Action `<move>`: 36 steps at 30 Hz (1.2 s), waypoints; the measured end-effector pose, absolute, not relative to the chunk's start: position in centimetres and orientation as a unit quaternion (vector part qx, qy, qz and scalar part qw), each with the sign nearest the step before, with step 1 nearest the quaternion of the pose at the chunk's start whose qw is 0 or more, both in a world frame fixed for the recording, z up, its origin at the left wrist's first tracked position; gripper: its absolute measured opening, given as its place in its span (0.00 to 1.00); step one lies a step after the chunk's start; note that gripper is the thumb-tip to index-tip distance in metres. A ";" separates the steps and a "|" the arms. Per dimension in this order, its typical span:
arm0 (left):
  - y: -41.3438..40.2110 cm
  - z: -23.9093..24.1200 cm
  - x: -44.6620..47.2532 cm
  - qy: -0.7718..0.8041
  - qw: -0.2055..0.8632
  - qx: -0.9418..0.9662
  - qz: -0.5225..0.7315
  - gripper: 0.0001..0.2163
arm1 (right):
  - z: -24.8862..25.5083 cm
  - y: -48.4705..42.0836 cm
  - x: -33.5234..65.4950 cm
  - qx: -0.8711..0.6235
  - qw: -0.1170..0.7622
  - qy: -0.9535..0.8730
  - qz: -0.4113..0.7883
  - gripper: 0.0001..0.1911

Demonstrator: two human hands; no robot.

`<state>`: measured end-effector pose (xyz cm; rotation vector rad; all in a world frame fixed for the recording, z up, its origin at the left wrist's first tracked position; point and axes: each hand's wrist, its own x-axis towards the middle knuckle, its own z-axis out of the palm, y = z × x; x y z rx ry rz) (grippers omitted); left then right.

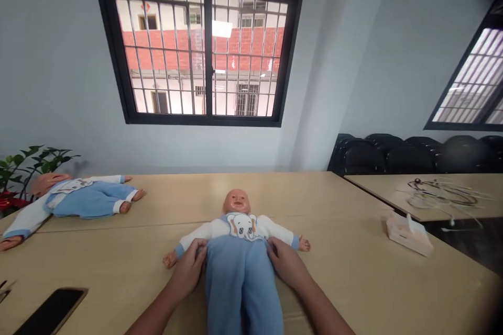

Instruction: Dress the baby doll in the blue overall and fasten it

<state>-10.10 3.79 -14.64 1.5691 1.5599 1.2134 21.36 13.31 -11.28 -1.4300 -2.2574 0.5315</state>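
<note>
A baby doll (237, 201) lies on its back on the table, head toward the window, arms spread to both sides. It wears a white top with blue cuffs, an elephant face (244, 227) on the chest, and blue trousers (228, 267). My left hand (191, 261) is at the left side of the doll's waist, fingers curled against the trousers' upper edge. On the opposite side my right hand (286, 263) grips the trousers' edge in the same way. Some fingertips are hidden by the cloth and hands. The trouser legs run out of the bottom of the view.
A second doll (88, 199) in similar clothes lies at the left of the table (334, 282). A phone (53, 311) is at the lower left, a tissue box (409, 234) at the right. Stethoscopes (444, 192) lie on another table; black chairs (408, 154) stand behind. A plant (27, 165) is at the left.
</note>
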 end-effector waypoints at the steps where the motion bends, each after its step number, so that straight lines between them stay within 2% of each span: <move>1: 3.8 -14.6 -10.2 0.582 0.322 0.582 0.467 0.21 | -11.3 13.4 21.5 -0.511 0.208 -0.811 0.195 0.08; 5: 3.7 -14.6 -10.5 0.569 0.363 0.569 0.470 0.24 | -11.4 13.5 21.8 -0.500 0.209 -0.811 0.222 0.10; 11: 3.4 -14.2 -10.3 0.598 0.265 0.621 0.431 0.18 | -11.6 13.3 21.3 -0.515 0.190 -0.812 0.196 0.09; 17: 3.3 -14.1 -10.7 0.599 0.284 0.649 0.374 0.16 | -11.6 13.1 20.9 -0.504 0.186 -0.818 0.205 0.10; 22: 3.4 -14.7 -10.4 0.636 0.247 0.611 0.401 0.14 | -11.5 13.0 20.6 -0.527 0.173 -0.813 0.176 0.10; 24: 3.4 -14.9 -10.2 0.630 0.245 0.602 0.424 0.15 | -11.5 12.9 20.5 -0.526 0.171 -0.815 0.174 0.10; 27: 3.3 -14.7 -10.2 0.625 0.230 0.587 0.460 0.19 | -11.4 12.9 20.5 -0.520 0.182 -0.815 0.183 0.10; 30: 3.0 -13.8 -10.5 0.633 0.195 0.583 0.471 0.17 | -11.4 13.0 20.5 -0.518 0.200 -0.809 0.194 0.09; 32: 2.7 -13.1 -10.6 0.636 0.200 0.600 0.443 0.15 | -11.4 13.1 20.5 -0.520 0.212 -0.803 0.198 0.09; 36: 2.1 -12.3 -10.3 0.601 0.255 0.663 0.366 0.19 | -11.1 13.1 20.5 -0.528 0.263 -0.781 0.206 0.07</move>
